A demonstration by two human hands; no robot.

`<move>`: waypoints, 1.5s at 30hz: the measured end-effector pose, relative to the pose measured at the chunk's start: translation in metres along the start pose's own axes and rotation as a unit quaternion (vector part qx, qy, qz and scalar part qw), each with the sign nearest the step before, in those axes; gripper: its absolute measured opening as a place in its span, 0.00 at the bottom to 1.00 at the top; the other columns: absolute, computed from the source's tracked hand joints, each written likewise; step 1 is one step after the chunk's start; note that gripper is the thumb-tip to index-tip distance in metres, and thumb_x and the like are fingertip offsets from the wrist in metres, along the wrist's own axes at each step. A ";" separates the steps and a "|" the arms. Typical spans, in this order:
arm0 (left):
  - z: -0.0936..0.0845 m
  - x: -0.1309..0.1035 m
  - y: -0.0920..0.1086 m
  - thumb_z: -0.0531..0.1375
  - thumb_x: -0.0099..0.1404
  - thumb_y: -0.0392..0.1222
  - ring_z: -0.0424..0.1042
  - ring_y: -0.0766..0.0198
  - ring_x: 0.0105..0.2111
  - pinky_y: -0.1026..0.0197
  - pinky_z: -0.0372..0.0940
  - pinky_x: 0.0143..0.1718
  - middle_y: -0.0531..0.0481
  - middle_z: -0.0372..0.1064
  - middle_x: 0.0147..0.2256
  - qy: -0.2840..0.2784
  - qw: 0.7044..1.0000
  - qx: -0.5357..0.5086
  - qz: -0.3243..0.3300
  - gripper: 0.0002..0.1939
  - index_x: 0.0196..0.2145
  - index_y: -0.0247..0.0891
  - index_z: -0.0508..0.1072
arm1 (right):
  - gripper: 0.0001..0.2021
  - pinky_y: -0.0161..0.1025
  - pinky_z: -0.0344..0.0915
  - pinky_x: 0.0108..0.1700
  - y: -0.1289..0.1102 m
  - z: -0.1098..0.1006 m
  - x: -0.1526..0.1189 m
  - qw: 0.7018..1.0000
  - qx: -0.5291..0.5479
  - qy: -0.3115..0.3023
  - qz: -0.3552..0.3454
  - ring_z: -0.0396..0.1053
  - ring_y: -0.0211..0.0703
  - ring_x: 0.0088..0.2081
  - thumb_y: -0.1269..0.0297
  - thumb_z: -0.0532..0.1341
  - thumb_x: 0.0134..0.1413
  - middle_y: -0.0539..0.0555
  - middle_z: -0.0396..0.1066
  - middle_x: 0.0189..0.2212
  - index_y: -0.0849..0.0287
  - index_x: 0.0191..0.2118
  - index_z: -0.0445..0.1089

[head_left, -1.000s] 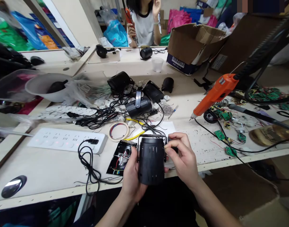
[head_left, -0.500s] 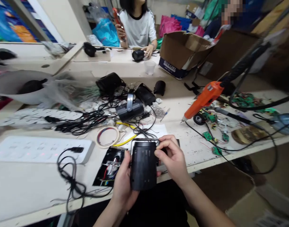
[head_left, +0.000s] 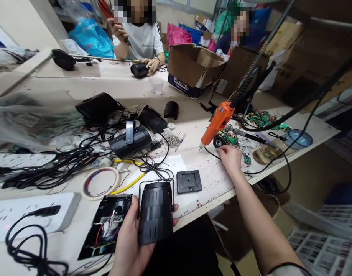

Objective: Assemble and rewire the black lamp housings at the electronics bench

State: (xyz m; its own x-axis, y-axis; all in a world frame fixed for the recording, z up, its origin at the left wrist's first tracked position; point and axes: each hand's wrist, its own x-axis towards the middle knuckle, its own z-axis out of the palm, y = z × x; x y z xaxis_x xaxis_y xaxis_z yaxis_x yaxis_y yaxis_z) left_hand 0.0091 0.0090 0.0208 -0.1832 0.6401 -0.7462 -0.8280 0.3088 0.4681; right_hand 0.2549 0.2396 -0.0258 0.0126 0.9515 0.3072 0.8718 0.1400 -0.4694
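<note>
A black ribbed cylindrical housing (head_left: 156, 214) with a thin wire bracket is held in my left hand (head_left: 132, 237), its fingers wrapped round it from beneath. My right hand (head_left: 231, 159) is stretched to the right over the table, fingertips pinched at a small round black part (head_left: 219, 142); what they grip, if anything, is too small to make out. Just left of it the orange electric screwdriver (head_left: 217, 124) hangs with its tip down. A black square plate (head_left: 189, 181) lies between my hands. Left of the housing an opened black casing (head_left: 107, 226) shows coloured wires inside.
Black lamp bodies (head_left: 130, 142), tangled cables, a tape roll (head_left: 85, 184) and a white power strip (head_left: 69, 209) fill the left. Green circuit boards (head_left: 265, 119) and a glass jar (head_left: 264, 155) stand right. Across the table, a person (head_left: 140, 42) handles a black lamp beside a cardboard box (head_left: 178, 61).
My right hand has left the housing and moved right to the small round part. The housing stays in my left hand. The view has swung right, and the square plate now shows.
</note>
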 end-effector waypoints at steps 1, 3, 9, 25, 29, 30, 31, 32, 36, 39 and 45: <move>0.001 0.000 0.000 0.49 0.73 0.50 0.80 0.41 0.37 0.40 0.77 0.34 0.30 0.78 0.40 0.000 1.000 0.003 -0.001 0.27 0.57 0.24 0.67 | 0.08 0.46 0.63 0.43 0.000 0.004 0.002 1.000 -0.019 -0.009 -0.005 0.69 0.52 0.35 0.64 0.60 0.52 0.61 0.75 0.31 0.61 0.29 0.76; 0.003 -0.001 0.001 0.50 0.72 0.50 0.80 0.41 0.37 0.41 0.77 0.35 0.31 0.78 0.40 -0.001 1.000 0.007 -0.002 0.26 0.55 0.25 0.69 | 0.09 0.46 0.62 0.42 -0.004 0.011 0.004 0.998 -0.049 -0.022 -0.014 0.70 0.53 0.36 0.64 0.60 0.53 0.62 0.75 0.32 0.61 0.28 0.76; 0.000 -0.005 0.002 0.50 0.72 0.53 0.80 0.42 0.37 0.46 0.77 0.33 0.30 0.78 0.40 -0.041 0.999 -0.009 -0.031 0.27 0.49 0.23 0.72 | 0.08 0.48 0.62 0.40 -0.013 0.008 0.002 0.996 -0.064 -0.046 -0.045 0.69 0.56 0.35 0.69 0.59 0.51 0.66 0.73 0.31 0.65 0.28 0.74; -0.011 -0.011 -0.005 0.53 0.71 0.52 0.78 0.51 0.28 0.46 0.76 0.26 0.41 0.77 0.30 -0.078 0.994 -0.018 -0.076 0.20 0.42 0.31 0.75 | 0.12 0.45 0.67 0.38 -0.174 -0.035 -0.103 0.799 0.146 -0.236 -0.534 0.65 0.48 0.36 0.71 0.51 0.67 0.58 0.68 0.33 0.62 0.35 0.69; -0.017 -0.011 -0.005 0.51 0.71 0.53 0.78 0.49 0.29 0.46 0.76 0.27 0.38 0.78 0.31 -0.106 0.991 -0.005 -0.084 0.23 0.41 0.30 0.75 | 0.12 0.43 0.65 0.33 -0.188 -0.048 -0.096 0.751 0.073 -0.254 -0.605 0.63 0.47 0.32 0.72 0.52 0.65 0.58 0.67 0.32 0.63 0.32 0.70; -0.017 -0.011 -0.004 0.51 0.71 0.53 0.79 0.48 0.29 0.46 0.76 0.27 0.38 0.78 0.32 -0.112 0.990 -0.003 -0.083 0.23 0.41 0.30 0.75 | 0.11 0.42 0.64 0.32 -0.190 -0.050 -0.095 0.745 0.080 -0.260 -0.610 0.63 0.47 0.31 0.72 0.54 0.64 0.57 0.67 0.31 0.62 0.31 0.69; -0.017 -0.011 -0.004 0.51 0.72 0.52 0.79 0.47 0.30 0.46 0.76 0.27 0.38 0.78 0.33 -0.118 0.990 -0.003 -0.082 0.23 0.42 0.30 0.75 | 0.10 0.41 0.63 0.31 -0.193 -0.051 -0.094 0.743 0.098 -0.266 -0.606 0.63 0.46 0.30 0.72 0.56 0.63 0.56 0.67 0.31 0.60 0.31 0.69; -0.016 -0.012 -0.004 0.50 0.72 0.52 0.79 0.46 0.31 0.46 0.76 0.27 0.37 0.78 0.33 -0.125 0.989 -0.002 -0.082 0.23 0.42 0.29 0.75 | 0.09 0.40 0.63 0.31 -0.195 -0.052 -0.092 0.744 0.119 -0.272 -0.598 0.63 0.44 0.30 0.72 0.57 0.62 0.54 0.67 0.30 0.59 0.30 0.69; -0.016 -0.011 -0.003 0.49 0.72 0.54 0.79 0.46 0.33 0.48 0.76 0.28 0.33 0.78 0.35 -0.149 0.984 0.004 -0.094 0.26 0.42 0.26 0.76 | 0.08 0.38 0.61 0.30 -0.196 -0.051 -0.085 0.731 0.121 -0.293 -0.604 0.63 0.42 0.29 0.73 0.61 0.59 0.52 0.67 0.30 0.57 0.29 0.68; -0.017 -0.011 -0.003 0.49 0.72 0.54 0.79 0.46 0.33 0.49 0.76 0.29 0.33 0.78 0.36 -0.153 0.983 0.009 -0.102 0.27 0.42 0.26 0.76 | 0.07 0.39 0.60 0.30 -0.196 -0.051 -0.081 0.713 0.081 -0.302 -0.627 0.64 0.43 0.30 0.73 0.61 0.57 0.52 0.67 0.30 0.57 0.30 0.68; -0.019 -0.011 0.002 0.49 0.73 0.52 0.78 0.54 0.26 0.48 0.76 0.32 0.41 0.78 0.29 -0.142 0.986 -0.015 -0.082 0.24 0.40 0.30 0.76 | 0.08 0.43 0.65 0.37 -0.196 -0.057 -0.083 0.705 0.078 -0.294 -0.640 0.64 0.47 0.34 0.71 0.57 0.62 0.56 0.67 0.33 0.60 0.32 0.70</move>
State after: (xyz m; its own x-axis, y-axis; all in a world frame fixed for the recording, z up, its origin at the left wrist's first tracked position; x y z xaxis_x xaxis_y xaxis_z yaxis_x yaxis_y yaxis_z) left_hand -0.0007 -0.0108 0.0204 0.1075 0.7556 -0.6462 -0.8506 0.4064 0.3337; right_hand 0.1105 0.1171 0.0875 -0.9815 -0.0398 0.1871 -0.0810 0.9725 -0.2183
